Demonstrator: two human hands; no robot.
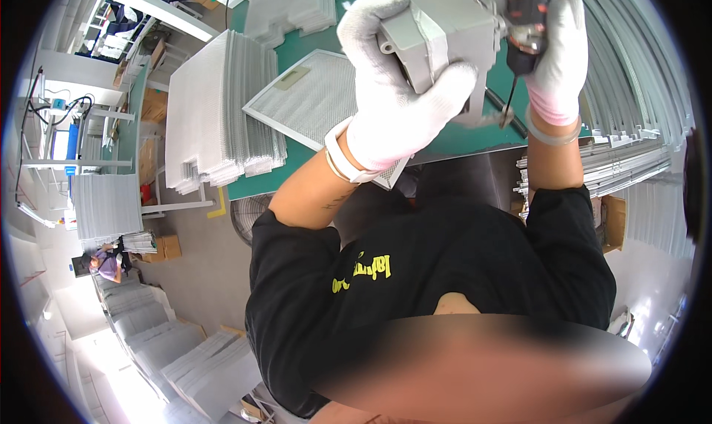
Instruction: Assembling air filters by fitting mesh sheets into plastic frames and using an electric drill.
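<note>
Grey metal box [445, 35], one, gripped by left hand [393, 90], right hand [552, 50] clasping one power screwdriver [523, 24]

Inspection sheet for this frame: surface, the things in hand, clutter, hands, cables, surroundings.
Surface: green bench top, partly covered by mesh panels.
Things in hand: grey box-shaped part gripped from the left side; black and orange power driver at its right edge.
Clutter: one framed mesh filter lying flat; tall stack of mesh sheets to the left; another stack further back.
Hands: left hand gloved white, closed around the grey part; right hand gloved, closed on the driver.
Cables: wires at a far left station.
Surroundings: metal strips stacked at right; another person near cardboard boxes.
</note>
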